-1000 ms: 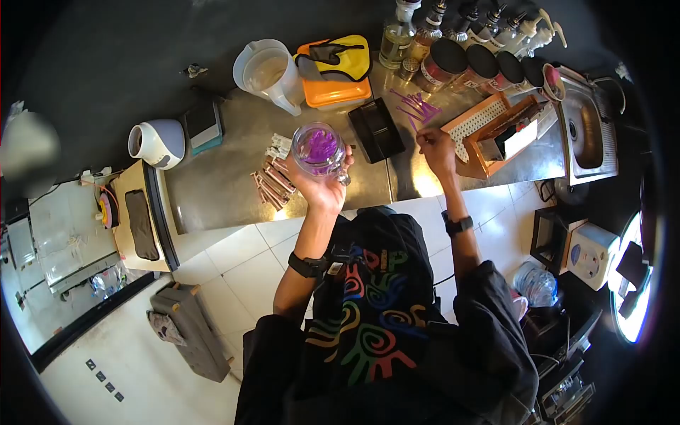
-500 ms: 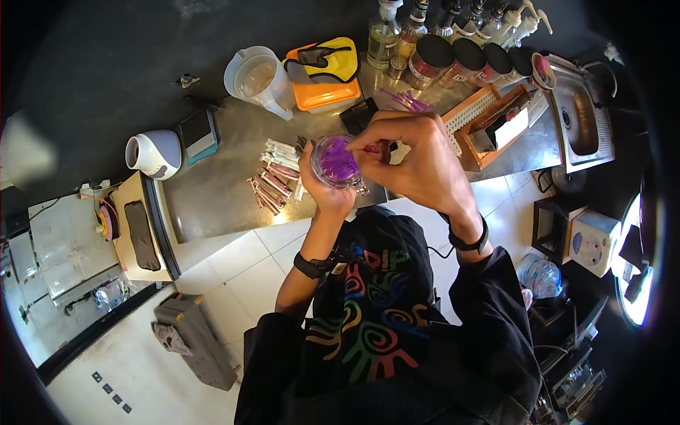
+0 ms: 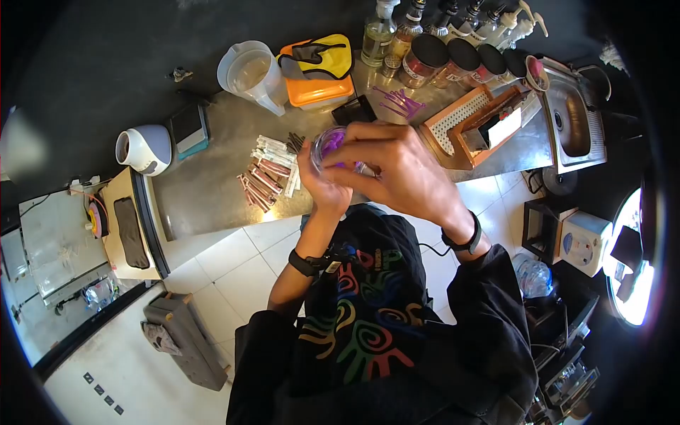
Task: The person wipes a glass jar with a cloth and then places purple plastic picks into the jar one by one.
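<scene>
My left hand (image 3: 326, 185) is wrapped around a small clear glass jar (image 3: 316, 147) and holds it above the counter, mouth turned up toward me. Bright purple plastic pieces (image 3: 330, 143) show inside. Over the jar's mouth is my right hand (image 3: 386, 159), fingers bent at the rim and purple contents; its fingertips are partly hidden, and I cannot make out what they grip. More purple plastic sticks (image 3: 401, 103) lie loose on the counter beyond my right hand. Left of the jar lie white paper-wrapped sticks (image 3: 273, 152) and pinkish-brown sachets (image 3: 262, 184).
On the metal counter (image 3: 205, 202) stand a clear pitcher (image 3: 249, 74), an orange container (image 3: 319, 91) with a yellow-grey cloth (image 3: 326, 57), black-lidded jars (image 3: 425, 60) and bottles (image 3: 379, 39). A wooden box (image 3: 471, 134) sits near the sink (image 3: 570, 120) at right.
My right hand has moved left and turned over the jar, covering more of its mouth. The loose purple sticks behind it are more exposed. My left hand keeps hold of the jar.
</scene>
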The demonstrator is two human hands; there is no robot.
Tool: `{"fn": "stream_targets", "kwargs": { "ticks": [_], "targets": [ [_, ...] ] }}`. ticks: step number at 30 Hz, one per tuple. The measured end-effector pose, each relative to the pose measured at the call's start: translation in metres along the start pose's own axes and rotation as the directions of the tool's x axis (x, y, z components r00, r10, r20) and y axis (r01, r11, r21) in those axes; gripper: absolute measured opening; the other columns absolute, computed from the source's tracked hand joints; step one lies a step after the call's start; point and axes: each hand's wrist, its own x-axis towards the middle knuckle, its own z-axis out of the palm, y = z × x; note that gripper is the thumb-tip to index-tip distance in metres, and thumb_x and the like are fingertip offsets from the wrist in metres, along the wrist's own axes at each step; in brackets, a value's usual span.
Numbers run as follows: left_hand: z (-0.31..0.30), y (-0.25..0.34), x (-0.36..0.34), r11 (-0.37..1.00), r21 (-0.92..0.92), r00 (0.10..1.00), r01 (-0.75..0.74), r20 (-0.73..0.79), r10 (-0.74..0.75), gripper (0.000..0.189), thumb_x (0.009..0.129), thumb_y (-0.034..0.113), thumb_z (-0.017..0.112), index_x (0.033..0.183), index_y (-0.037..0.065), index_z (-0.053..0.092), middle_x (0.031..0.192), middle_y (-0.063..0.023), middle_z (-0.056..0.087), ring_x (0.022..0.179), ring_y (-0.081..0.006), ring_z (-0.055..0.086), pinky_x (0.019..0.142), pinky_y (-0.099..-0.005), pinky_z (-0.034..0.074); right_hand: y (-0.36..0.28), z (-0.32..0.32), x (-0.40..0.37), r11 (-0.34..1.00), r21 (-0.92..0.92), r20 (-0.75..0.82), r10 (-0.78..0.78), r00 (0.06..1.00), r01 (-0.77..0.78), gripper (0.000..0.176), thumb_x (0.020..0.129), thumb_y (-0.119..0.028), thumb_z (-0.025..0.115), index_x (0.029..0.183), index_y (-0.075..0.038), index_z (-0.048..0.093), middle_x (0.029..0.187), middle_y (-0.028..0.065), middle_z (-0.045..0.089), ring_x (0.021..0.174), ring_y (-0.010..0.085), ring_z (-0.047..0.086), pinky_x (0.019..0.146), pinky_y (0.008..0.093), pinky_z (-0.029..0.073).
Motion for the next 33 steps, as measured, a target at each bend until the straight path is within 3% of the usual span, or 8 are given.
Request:
{"fn": "stream_targets", "kwargs": {
  "ticks": [3, 6, 13, 17, 20, 26, 29, 33],
  "targets": [
    [0.019, -0.006, -0.006, 0.968, 0.252, 0.928, -0.007, -0.358, 0.100, 0.052, 0.092, 0.050, 0.038, 0.108, 0.004, 0.057, 0.101, -0.0090, 0.064, 0.101, -0.0218, 0.061, 0.090, -0.0351, 0.048, -0.002, -0.004, 0.002, 1.000, -0.009, -0.012, -0.013, 1.000, 0.013, 0.010, 0.076, -0.005, 0.072, 0.086, -0.005, 0.071, 0.079, 0.0062, 0.066, 0.066, 0.0124, 0.061, 0.057, 0.0244, 0.046],
    [0.004, -0.003, -0.010, 0.981, 0.193, 0.940, 0.007, -0.337, 0.059, 0.052, 0.092, 0.050, 0.039, 0.109, 0.004, 0.057, 0.102, -0.0087, 0.064, 0.102, -0.0225, 0.061, 0.090, -0.0360, 0.048, -0.007, -0.013, 0.000, 0.954, 0.196, -0.264, 0.274, 0.925, -0.227, 0.006, 0.076, -0.005, 0.071, 0.080, -0.001, 0.067, 0.069, 0.0065, 0.065, 0.059, 0.0119, 0.061, 0.056, 0.0255, 0.048],
    [0.002, 0.000, -0.005, 0.999, 0.043, 0.996, -0.004, -0.088, 0.007, 0.052, 0.092, 0.053, 0.036, 0.107, 0.008, 0.057, 0.100, -0.0087, 0.064, 0.099, -0.0217, 0.062, 0.089, -0.0382, 0.049, -0.011, 0.012, 0.001, 0.980, 0.176, -0.169, 0.120, 0.978, -0.090, 0.010, 0.074, -0.008, 0.073, 0.078, -0.001, 0.067, 0.064, 0.0073, 0.063, 0.057, 0.0141, 0.061, 0.055, 0.0236, 0.048],
    [-0.010, -0.006, -0.012, 0.931, 0.336, 0.875, -0.140, -0.399, 0.275, 0.056, 0.092, 0.055, 0.034, 0.102, 0.006, 0.059, 0.097, -0.0094, 0.062, 0.088, -0.0228, 0.061, 0.077, -0.0369, 0.050, -0.007, 0.010, -0.001, 0.992, 0.105, -0.132, 0.086, 0.988, -0.073, 0.017, 0.079, -0.010, 0.071, 0.095, -0.004, 0.072, 0.067, 0.0035, 0.064, 0.057, 0.0077, 0.055, 0.049, 0.0231, 0.040],
    [0.009, 0.010, -0.019, 0.998, 0.053, 0.942, -0.042, -0.330, 0.057, 0.061, 0.089, 0.059, 0.035, 0.107, 0.005, 0.057, 0.096, -0.0156, 0.061, 0.079, -0.0302, 0.061, 0.062, -0.0399, 0.051, 0.032, 0.001, 0.000, 0.914, 0.315, -0.422, 0.376, 0.825, -0.256, 0.018, 0.085, -0.012, 0.063, 0.094, 0.003, 0.069, 0.065, 0.0066, 0.062, 0.058, 0.0038, 0.050, 0.049, 0.0222, 0.040],
    [0.004, 0.024, -0.047, 0.979, 0.202, 0.939, -0.015, -0.334, 0.083, 0.056, 0.090, 0.054, 0.037, 0.107, 0.004, 0.057, 0.091, -0.0164, 0.061, 0.071, -0.0315, 0.060, 0.057, -0.0388, 0.051, 0.290, 0.043, -0.041, 0.657, -0.356, -0.085, 0.685, 0.724, -0.664, 0.027, 0.079, -0.019, 0.063, 0.099, -0.001, 0.067, 0.096, 0.0189, 0.067, 0.087, 0.0292, 0.065, 0.073, 0.0390, 0.050],
    [-0.008, 0.026, -0.052, 0.975, 0.221, 0.927, -0.033, -0.357, 0.112, 0.057, 0.089, 0.055, 0.038, 0.108, 0.004, 0.055, 0.092, -0.0159, 0.060, 0.075, -0.0316, 0.060, 0.060, -0.0382, 0.051, 0.334, 0.062, -0.060, 0.421, -0.619, -0.330, 0.627, 0.706, -0.663, 0.039, 0.077, -0.021, 0.066, 0.113, -0.008, 0.062, 0.122, 0.0181, 0.056, 0.112, 0.0325, 0.054, 0.092, 0.0456, 0.043],
    [-0.011, 0.029, -0.056, 0.986, 0.159, 0.938, -0.042, -0.335, 0.094, 0.061, 0.087, 0.058, 0.039, 0.114, 0.005, 0.053, 0.096, -0.0146, 0.059, 0.084, -0.0309, 0.059, 0.061, -0.0363, 0.050, 0.341, 0.060, -0.060, 0.327, -0.628, -0.206, 0.805, 0.556, -0.706, 0.047, 0.074, -0.023, 0.069, 0.118, -0.012, 0.058, 0.132, 0.0156, 0.047, 0.122, 0.0365, 0.045, 0.098, 0.0495, 0.037]
  ]
}}
